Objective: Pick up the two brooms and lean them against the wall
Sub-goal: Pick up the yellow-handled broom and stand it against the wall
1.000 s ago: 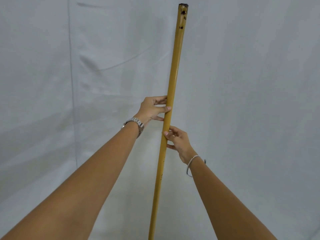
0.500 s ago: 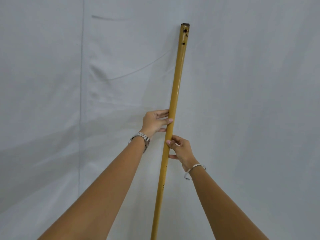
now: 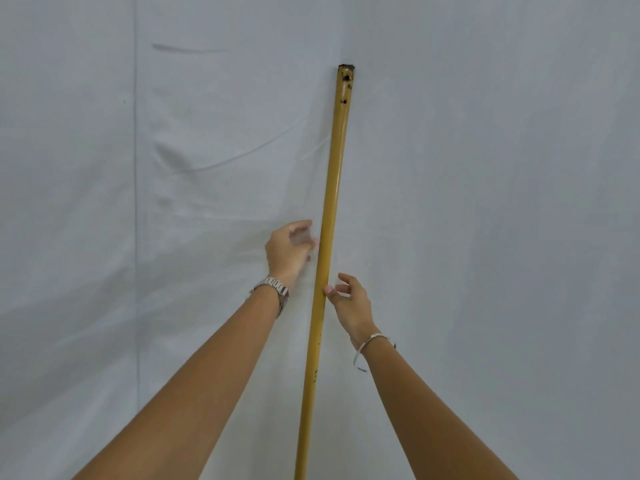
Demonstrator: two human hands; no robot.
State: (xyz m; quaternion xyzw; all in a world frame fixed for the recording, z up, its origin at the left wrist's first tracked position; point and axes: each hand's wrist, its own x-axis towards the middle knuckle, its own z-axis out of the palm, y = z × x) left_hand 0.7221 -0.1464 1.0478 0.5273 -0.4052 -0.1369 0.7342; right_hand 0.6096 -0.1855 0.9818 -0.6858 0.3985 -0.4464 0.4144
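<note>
A yellow broom handle (image 3: 333, 174) stands nearly upright against the white cloth-covered wall (image 3: 485, 168), its worn top end high in the view. The broom head is below the frame and hidden. My left hand (image 3: 287, 249) is just left of the handle with the fingers spread and blurred, off the wood or barely brushing it. My right hand (image 3: 348, 301) is right of the handle and lower, fingers loosely apart, with only the thumb tip touching the wood. Only one broom shows.
The wall cloth has creases and a vertical seam (image 3: 135, 202) at the left. A metal watch (image 3: 273, 289) is on my left wrist and a thin bracelet (image 3: 370, 344) on my right.
Both hands gripped the handle before; now the fingers have opened and come off it. The handle's top sits lower in the view and rests on the wall.
</note>
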